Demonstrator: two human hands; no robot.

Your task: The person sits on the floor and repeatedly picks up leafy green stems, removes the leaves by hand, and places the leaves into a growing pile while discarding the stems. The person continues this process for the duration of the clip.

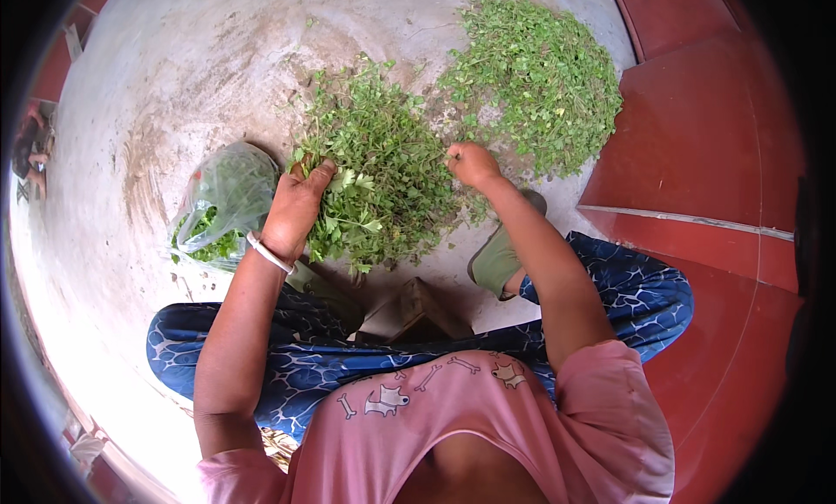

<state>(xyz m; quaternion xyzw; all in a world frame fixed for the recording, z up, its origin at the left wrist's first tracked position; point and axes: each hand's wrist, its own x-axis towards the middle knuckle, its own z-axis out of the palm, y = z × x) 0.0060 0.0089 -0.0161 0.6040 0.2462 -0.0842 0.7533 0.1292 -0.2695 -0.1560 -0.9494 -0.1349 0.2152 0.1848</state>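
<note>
My left hand [298,204], a white bangle on its wrist, is closed on a bunch of leafy green herbs [353,199] with toothed leaves. That bunch rests against the left side of a loose heap of greens [392,147] on the ground in front of me. At the heap's right edge my right hand [475,165] has its fingers pinched together. Whatever is between those fingers, if anything, is too small to make out. Just left of my left hand stands a clear plastic bag [235,186] with green leaves inside.
A second, wider pile of greens [540,82] lies farther off to the right. Red tiled steps [688,147] rise along the right side. Between my green shoes is a small wooden block or stool [424,308]. Dirt is smeared over the pale concrete floor [192,77].
</note>
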